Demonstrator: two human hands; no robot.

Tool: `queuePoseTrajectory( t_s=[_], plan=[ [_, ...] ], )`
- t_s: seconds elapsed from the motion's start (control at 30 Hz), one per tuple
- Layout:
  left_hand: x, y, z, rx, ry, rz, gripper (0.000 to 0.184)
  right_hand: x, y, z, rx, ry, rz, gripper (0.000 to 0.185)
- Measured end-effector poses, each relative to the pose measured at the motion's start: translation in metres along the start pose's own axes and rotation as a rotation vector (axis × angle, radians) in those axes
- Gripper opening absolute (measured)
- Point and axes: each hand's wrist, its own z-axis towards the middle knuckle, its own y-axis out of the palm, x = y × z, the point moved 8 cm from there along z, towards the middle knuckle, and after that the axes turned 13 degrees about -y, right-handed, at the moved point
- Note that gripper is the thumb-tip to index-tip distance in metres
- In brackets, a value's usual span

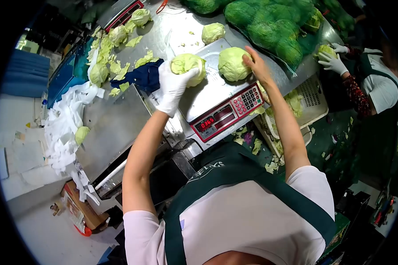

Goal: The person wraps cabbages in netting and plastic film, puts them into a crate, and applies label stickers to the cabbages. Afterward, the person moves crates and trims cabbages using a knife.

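Observation:
My left hand [172, 88], in a white glove, is wrapped round the left side of a pale green cabbage [189, 66] at the left edge of the metal weighing plate [208, 95]. A second cabbage [234, 64] sits on the right part of the plate. My right hand [257, 65] is bare, its fingers apart, with the fingertips against that cabbage's right side. The red-framed scale panel [225, 112] faces me and its lit display shows 0365.
Another cabbage [213, 33] lies behind the scale. Green net bags [269, 31] of cabbages fill the back right. Loose leaves and a dark blue cloth [143, 77] lie to the left. A co-worker in white gloves [333, 63] holds a cabbage at the right, beyond a crate [314, 95].

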Motion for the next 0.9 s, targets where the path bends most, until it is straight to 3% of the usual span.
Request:
queuePoseTrajectory(
  t_s=[0.03, 0.07, 0.13, 0.2, 0.27, 0.33, 0.4, 0.53, 0.6, 0.63, 0.67, 0.73, 0.77, 0.8, 0.87, 0.9],
  plan=[
    [-0.016, 0.003, 0.005, 0.165, 0.101, 0.177, 0.050, -0.003, 0.008, -0.003, -0.024, 0.016, -0.067, 0.087],
    [-0.008, 0.006, -0.007, 0.174, 0.069, 0.065, 0.051, -0.005, 0.016, -0.007, -0.046, 0.030, -0.133, 0.087],
    [-0.006, 0.009, -0.008, 0.256, 0.074, 0.271, 0.054, -0.004, 0.041, -0.018, -0.058, 0.045, -0.023, 0.078],
    [0.001, 0.002, -0.016, 0.356, 0.105, 0.354, 0.060, -0.015, 0.045, -0.021, -0.038, 0.004, -0.187, 0.078],
    [-0.009, 0.001, -0.004, 0.085, 0.095, 0.219, 0.061, -0.017, 0.042, -0.016, -0.062, 0.007, -0.162, 0.079],
    [-0.038, 0.001, 0.017, -0.228, -0.103, -0.030, 0.056, -0.019, 0.039, -0.013, -0.115, 0.011, -0.230, 0.083],
    [-0.030, -0.023, 0.017, -0.135, -0.102, -0.197, 0.054, -0.029, 0.031, -0.004, -0.068, -0.079, -0.282, 0.083],
    [0.066, -0.052, -0.046, -0.067, 0.173, 0.021, 0.039, -0.094, 0.029, 0.001, 0.018, -0.141, -0.125, 0.074],
    [0.076, -0.043, -0.075, -0.243, 0.372, 0.084, 0.031, -0.123, 0.058, -0.005, -0.108, -0.020, 0.567, 0.072],
    [0.084, -0.038, -0.097, -0.271, 0.549, 0.164, 0.026, -0.136, 0.062, -0.007, -0.083, -0.032, 0.650, 0.065],
    [0.080, -0.034, -0.111, -0.274, 0.543, 0.203, 0.025, -0.145, 0.059, -0.009, -0.082, -0.038, 0.646, 0.065],
    [0.074, -0.039, -0.140, -0.079, 0.771, 0.654, 0.023, -0.151, 0.046, -0.011, 0.052, -0.032, 0.503, 0.051],
    [0.072, -0.045, -0.151, -0.075, 0.775, 0.654, 0.023, -0.151, 0.040, -0.015, 0.098, -0.050, 0.493, 0.037],
    [0.071, -0.048, -0.161, -0.066, 0.780, 0.731, 0.024, -0.153, 0.037, -0.019, 0.098, -0.056, 0.492, 0.037],
    [0.073, -0.054, -0.177, -0.056, 0.784, 0.806, 0.025, -0.154, 0.049, -0.033, -0.124, -0.012, 0.351, 0.027],
    [0.075, -0.054, -0.185, -0.164, 0.753, 0.721, 0.024, -0.156, 0.053, -0.040, -0.111, -0.026, 0.358, 0.016]
  ],
)
